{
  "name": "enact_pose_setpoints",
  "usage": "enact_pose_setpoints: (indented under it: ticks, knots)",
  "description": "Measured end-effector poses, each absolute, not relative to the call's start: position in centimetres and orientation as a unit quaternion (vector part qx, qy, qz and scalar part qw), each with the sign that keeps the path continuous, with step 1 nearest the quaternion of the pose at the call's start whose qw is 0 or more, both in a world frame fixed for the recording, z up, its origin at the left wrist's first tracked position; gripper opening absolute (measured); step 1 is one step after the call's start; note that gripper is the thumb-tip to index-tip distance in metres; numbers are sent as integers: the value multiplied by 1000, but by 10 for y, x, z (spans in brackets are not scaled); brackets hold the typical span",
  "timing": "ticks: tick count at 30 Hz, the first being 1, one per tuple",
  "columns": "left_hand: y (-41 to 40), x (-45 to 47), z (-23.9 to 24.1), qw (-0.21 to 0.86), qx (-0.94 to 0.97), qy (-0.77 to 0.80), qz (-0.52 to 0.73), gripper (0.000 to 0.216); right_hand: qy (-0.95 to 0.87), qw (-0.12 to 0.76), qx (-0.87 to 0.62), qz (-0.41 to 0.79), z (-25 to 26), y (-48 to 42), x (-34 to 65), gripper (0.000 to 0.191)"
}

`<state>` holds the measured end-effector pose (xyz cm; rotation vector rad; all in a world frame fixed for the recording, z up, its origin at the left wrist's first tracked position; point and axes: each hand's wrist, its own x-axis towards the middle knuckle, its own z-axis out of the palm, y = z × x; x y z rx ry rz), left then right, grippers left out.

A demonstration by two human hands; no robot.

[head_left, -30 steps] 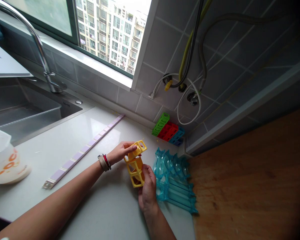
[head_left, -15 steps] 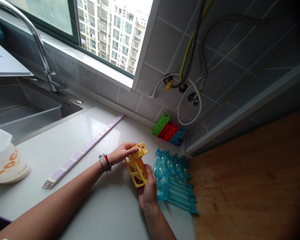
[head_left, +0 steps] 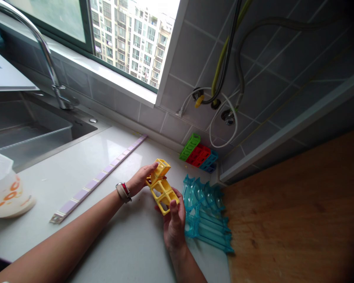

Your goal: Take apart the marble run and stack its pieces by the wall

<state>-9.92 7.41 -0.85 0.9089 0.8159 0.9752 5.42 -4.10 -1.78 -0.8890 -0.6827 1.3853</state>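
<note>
Above the white countertop, both my hands grip a yellow plastic block piece [head_left: 162, 190] with open, frame-like sides. My left hand [head_left: 141, 179], with bands on its wrist, pinches the upper end, where a box-shaped part sticks up at an angle. The lower end sits in my right hand [head_left: 174, 224], its thumb pressed on the near edge. Whether the yellow parts are one piece or several joined is unclear. Just right of my right hand lie translucent teal plastic pieces [head_left: 205, 216], ridged and curved.
Green [head_left: 190, 146], red [head_left: 198, 155] and blue blocks [head_left: 209, 160] line the wall. A long pale purple strip [head_left: 98, 179] crosses the counter. A plastic cup [head_left: 6, 186] stands left, near the sink [head_left: 85, 127] and faucet [head_left: 51, 65]. A wooden surface [head_left: 283, 220] borders the right.
The yellow piece has been turned in my hands, so its upper box and open frame side now face me more. My left hand shifted slightly left, and my right thumb moved onto the lower edge.
</note>
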Motion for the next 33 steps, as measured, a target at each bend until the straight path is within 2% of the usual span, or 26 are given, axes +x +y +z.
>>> enact_pose_setpoints:
  ticks: [6,15,23,27,33]
  knots:
    - [75,-100,-8,678,483,374,409,61,-280,635,-409,592,-23,-37,56,61]
    - [76,-104,-10,696,503,336,387,68,-266,638,-407,597,-18,-37,57,62]
    - [75,-108,-11,737,491,294,360,59,-255,643,-430,580,-18,-36,59,58]
    - [73,-106,-6,714,527,280,365,61,-252,661,-425,565,-19,-37,58,56]
    - [74,-107,-7,694,514,296,408,51,-298,670,-391,557,-25,-39,53,57]
